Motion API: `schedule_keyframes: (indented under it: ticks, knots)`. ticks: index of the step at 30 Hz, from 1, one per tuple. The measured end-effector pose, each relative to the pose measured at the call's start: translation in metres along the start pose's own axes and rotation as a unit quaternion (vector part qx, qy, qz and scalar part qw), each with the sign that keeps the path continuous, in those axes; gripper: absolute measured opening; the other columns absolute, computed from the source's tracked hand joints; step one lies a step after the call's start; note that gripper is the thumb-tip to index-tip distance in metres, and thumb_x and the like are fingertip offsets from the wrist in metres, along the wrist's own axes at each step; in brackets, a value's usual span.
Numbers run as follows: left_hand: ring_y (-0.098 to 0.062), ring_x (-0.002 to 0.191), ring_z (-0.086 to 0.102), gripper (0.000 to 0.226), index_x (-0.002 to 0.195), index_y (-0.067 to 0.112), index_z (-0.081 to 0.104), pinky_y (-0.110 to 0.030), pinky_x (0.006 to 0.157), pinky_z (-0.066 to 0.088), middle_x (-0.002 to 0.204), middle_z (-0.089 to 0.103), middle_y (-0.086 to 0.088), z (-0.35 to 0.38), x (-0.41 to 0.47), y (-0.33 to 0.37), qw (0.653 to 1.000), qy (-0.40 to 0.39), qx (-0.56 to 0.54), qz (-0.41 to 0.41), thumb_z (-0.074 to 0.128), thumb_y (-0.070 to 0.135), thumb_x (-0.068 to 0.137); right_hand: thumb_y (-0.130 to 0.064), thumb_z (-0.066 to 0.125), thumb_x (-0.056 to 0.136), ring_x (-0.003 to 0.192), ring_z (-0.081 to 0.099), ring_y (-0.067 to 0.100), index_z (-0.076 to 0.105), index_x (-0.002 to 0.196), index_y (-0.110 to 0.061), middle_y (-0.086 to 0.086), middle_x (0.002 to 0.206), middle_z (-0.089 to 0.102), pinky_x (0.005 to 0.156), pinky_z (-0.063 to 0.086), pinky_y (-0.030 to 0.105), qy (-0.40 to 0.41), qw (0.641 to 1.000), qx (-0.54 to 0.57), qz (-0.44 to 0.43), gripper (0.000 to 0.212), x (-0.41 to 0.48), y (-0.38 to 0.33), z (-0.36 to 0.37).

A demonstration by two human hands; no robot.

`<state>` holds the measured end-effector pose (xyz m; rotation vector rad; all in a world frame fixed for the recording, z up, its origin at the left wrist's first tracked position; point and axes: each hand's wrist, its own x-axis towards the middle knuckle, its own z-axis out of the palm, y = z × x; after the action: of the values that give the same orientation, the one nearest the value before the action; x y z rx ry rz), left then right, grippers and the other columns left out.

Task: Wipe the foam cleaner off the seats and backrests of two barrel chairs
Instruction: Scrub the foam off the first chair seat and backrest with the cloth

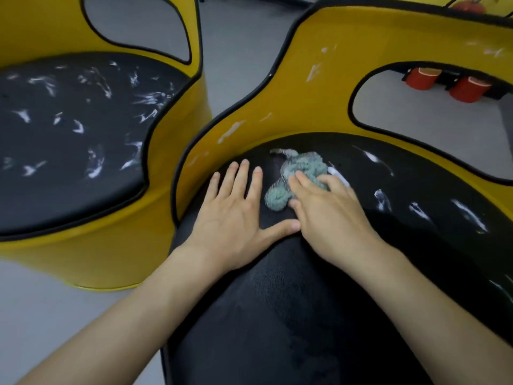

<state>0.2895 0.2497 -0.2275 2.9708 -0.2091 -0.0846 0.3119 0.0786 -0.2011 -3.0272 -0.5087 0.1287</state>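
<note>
White foam (469, 215) streaks near seat (277, 315) and left seat (55, 190). Your left hand (233, 218) lies flat, fingers spread; your right hand (330, 212) presses bunched teal cloth (302, 168), fingers straight.

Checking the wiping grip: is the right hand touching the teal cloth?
Touching. Head view: the right hand presses flat on top of the teal cloth.

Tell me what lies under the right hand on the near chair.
A crumpled teal cloth lies under the right hand, which presses it onto the black seat. Cloth shows beyond the fingers; its part beneath the palm, and the seat below, are covered.
</note>
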Motion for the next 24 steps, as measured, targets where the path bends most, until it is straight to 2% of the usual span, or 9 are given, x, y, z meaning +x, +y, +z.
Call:
schedule_keyframes:
  ticks: [4, 9, 11, 14, 18, 24]
  knots:
    - [-0.02, 0.157, -0.013, 0.125, 0.164, 0.018, -0.003, -0.045, 0.127, -0.005, 0.171, -0.01, -0.008, -0.001, 0.01, -0.001, 1.0, 0.007, -0.004, 0.01, 0.009, 0.099, 0.07, -0.037, 0.029, 0.108, 0.14, 0.028, 0.026, 0.032, 0.154, -0.027, -0.009, 0.164, 0.027, 0.11, 0.028, 0.044, -0.008, 1.0, -0.01, -0.01, 0.047, 0.044, 0.005, -0.001]
    - [-0.016, 0.157, -0.01, 0.116, 0.164, 0.024, 0.006, -0.036, 0.127, -0.007, 0.171, -0.004, -0.004, 0.003, 0.008, -0.003, 0.998, 0.046, -0.037, 0.029, 0.018, 0.098, 0.076, -0.042, 0.032, 0.105, 0.137, 0.03, 0.022, 0.035, 0.15, -0.031, -0.015, 0.16, 0.032, 0.111, 0.029, 0.041, -0.017, 1.0, -0.007, -0.024, 0.046, 0.012, 0.007, -0.006]
    - [-0.015, 0.157, -0.007, 0.114, 0.164, 0.024, 0.012, -0.034, 0.127, -0.006, 0.171, 0.001, -0.003, 0.003, 0.007, -0.004, 0.996, 0.054, -0.056, 0.034, 0.021, 0.098, 0.078, -0.038, 0.034, 0.104, 0.134, 0.039, 0.021, 0.042, 0.149, -0.029, -0.014, 0.156, 0.041, 0.106, 0.038, 0.042, 0.0, 1.0, -0.003, -0.022, 0.047, -0.007, 0.006, -0.003]
    - [-0.017, 0.158, 0.001, 0.113, 0.163, 0.021, 0.02, -0.035, 0.127, 0.001, 0.171, 0.009, -0.004, 0.001, 0.009, -0.005, 0.996, 0.033, -0.077, 0.025, 0.025, 0.097, 0.08, -0.039, 0.036, 0.094, 0.117, 0.058, 0.023, 0.062, 0.136, -0.021, -0.007, 0.138, 0.062, 0.087, 0.054, 0.041, 0.01, 1.0, 0.002, -0.004, 0.053, -0.011, 0.007, -0.001]
    - [-0.023, 0.156, 0.015, 0.11, 0.16, 0.016, 0.03, -0.04, 0.124, 0.009, 0.168, 0.022, -0.009, 0.0, 0.014, -0.004, 0.997, -0.009, -0.075, 0.02, 0.025, 0.093, 0.082, -0.038, 0.036, 0.093, 0.115, 0.058, 0.024, 0.063, 0.135, -0.02, -0.006, 0.137, 0.063, 0.083, 0.054, 0.041, 0.012, 1.0, 0.005, -0.012, 0.053, 0.006, 0.006, 0.001]
    - [-0.026, 0.153, 0.025, 0.12, 0.157, 0.006, 0.035, -0.039, 0.12, 0.016, 0.165, 0.028, -0.01, 0.006, 0.017, -0.005, 0.998, 0.005, -0.063, 0.021, 0.028, 0.096, 0.079, -0.035, 0.035, 0.094, 0.115, 0.06, 0.027, 0.065, 0.134, -0.016, -0.002, 0.135, 0.065, 0.088, 0.054, 0.047, 0.071, 0.997, 0.011, -0.01, 0.054, 0.044, 0.004, 0.003]
